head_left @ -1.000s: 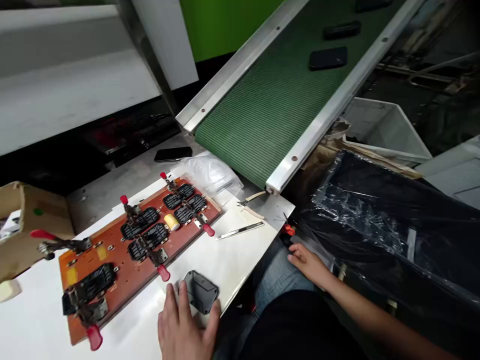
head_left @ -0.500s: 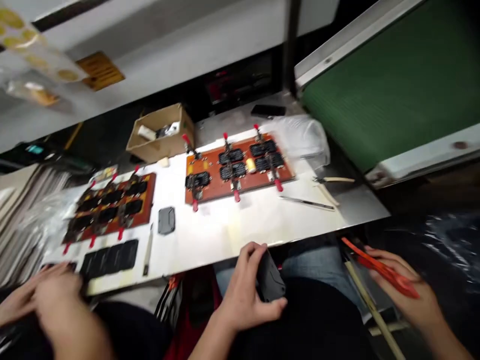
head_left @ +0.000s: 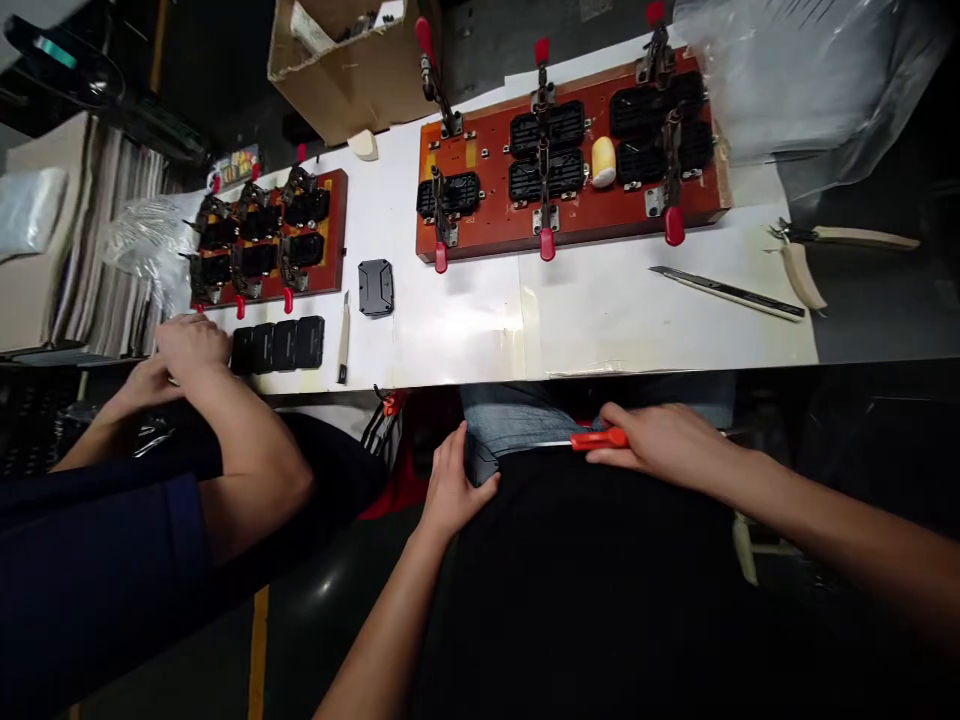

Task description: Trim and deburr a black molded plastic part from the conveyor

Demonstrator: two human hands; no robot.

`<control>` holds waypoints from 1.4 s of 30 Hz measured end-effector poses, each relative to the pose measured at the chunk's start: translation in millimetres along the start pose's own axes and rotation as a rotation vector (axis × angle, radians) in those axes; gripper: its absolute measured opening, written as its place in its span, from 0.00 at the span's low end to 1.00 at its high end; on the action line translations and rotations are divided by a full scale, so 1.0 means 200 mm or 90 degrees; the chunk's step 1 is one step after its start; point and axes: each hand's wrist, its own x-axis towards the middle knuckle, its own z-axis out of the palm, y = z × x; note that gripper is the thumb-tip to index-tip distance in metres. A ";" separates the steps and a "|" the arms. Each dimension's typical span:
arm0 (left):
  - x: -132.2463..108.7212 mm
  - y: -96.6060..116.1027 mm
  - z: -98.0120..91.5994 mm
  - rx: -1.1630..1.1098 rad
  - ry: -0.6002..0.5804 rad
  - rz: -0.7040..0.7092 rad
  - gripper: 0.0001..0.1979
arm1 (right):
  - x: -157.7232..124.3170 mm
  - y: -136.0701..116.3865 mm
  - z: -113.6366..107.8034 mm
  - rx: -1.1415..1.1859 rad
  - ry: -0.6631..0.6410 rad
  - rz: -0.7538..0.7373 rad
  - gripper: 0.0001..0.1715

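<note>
My left hand [head_left: 455,486] is closed on a small black plastic part [head_left: 481,465] held on my lap, just below the white table's front edge [head_left: 600,368]. My right hand [head_left: 660,442] is closed on a red-handled cutter [head_left: 592,439] whose blade points left toward the part. On the table ahead lies a red-brown clamp jig [head_left: 570,165] with several black parts and red-tipped toggle clamps. A loose black part [head_left: 375,286] lies on the table left of the jig.
A co-worker's hands [head_left: 184,350] and dark blue sleeve [head_left: 105,570] are at the left, beside a second clamp jig [head_left: 262,240] and a row of black parts [head_left: 277,345]. A cardboard box [head_left: 341,60], a knife [head_left: 727,293], pliers [head_left: 840,240] and a plastic bag [head_left: 795,70] are on the table.
The view has tilted down and closer to the table. My hands have come together on my lap, the cutter now level and pointing at the black part. The co-worker's hands moved up to the table's edge.
</note>
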 end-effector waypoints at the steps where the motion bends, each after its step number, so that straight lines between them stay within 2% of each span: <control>1: -0.02 -0.01 0.01 -0.006 -0.002 -0.010 0.49 | 0.05 -0.04 -0.02 -0.028 -0.016 -0.019 0.32; 7: -0.04 -0.07 0.00 -0.054 -0.035 -0.053 0.49 | 0.21 -0.19 -0.13 0.002 -0.035 -0.070 0.31; 9: -0.01 -0.12 0.00 -0.066 -0.035 -0.103 0.47 | 0.22 -0.19 -0.14 0.034 -0.052 -0.099 0.30; 12: 0.03 -0.19 -0.01 -0.077 -0.023 -0.197 0.38 | 0.20 -0.17 -0.13 0.035 -0.037 -0.058 0.30; 14: 0.06 -0.21 -0.02 -0.073 -0.021 -0.221 0.37 | 0.17 -0.15 -0.11 0.046 -0.056 -0.042 0.30; 16: 0.07 -0.19 -0.06 -0.059 -0.038 -0.190 0.41 | 0.15 -0.13 -0.09 0.063 -0.072 -0.049 0.30; 20: 0.10 -0.09 -0.15 -0.070 -0.136 -0.062 0.45 | 0.14 -0.06 -0.08 0.043 -0.016 -0.007 0.30; 22: 0.12 -0.07 -0.19 -0.117 -0.140 -0.106 0.42 | 0.11 -0.02 -0.09 0.069 -0.008 -0.012 0.28; 25: 0.18 -0.06 -0.23 -0.140 -0.071 -0.251 0.33 | 0.02 0.05 -0.09 0.132 0.025 -0.065 0.25; 26: 0.21 -0.05 -0.24 -0.123 -0.059 -0.271 0.32 | -0.03 0.07 -0.08 0.148 0.044 -0.086 0.23; 28: 0.26 -0.01 -0.24 -0.080 -0.068 -0.268 0.33 | -0.14 0.14 -0.03 0.163 0.101 -0.099 0.18; 30: 0.31 0.05 -0.23 -0.053 -0.088 -0.240 0.37 | -0.26 0.22 0.03 0.169 0.195 -0.051 0.13; 33: 0.37 0.18 -0.19 -0.116 -0.128 -0.147 0.42 | -0.48 0.34 0.08 0.168 0.383 0.104 0.18; 37: 0.42 0.40 -0.16 -0.267 -0.207 -0.062 0.41 | -0.75 0.43 0.03 0.150 0.578 0.339 0.21; 40: 0.46 0.56 -0.19 -0.311 -0.260 -0.049 0.40 | -0.88 0.43 -0.01 0.295 0.729 0.446 0.18; 42: 0.49 0.64 -0.22 -0.322 -0.279 -0.031 0.41 | -0.90 0.41 0.02 0.464 0.852 0.462 0.19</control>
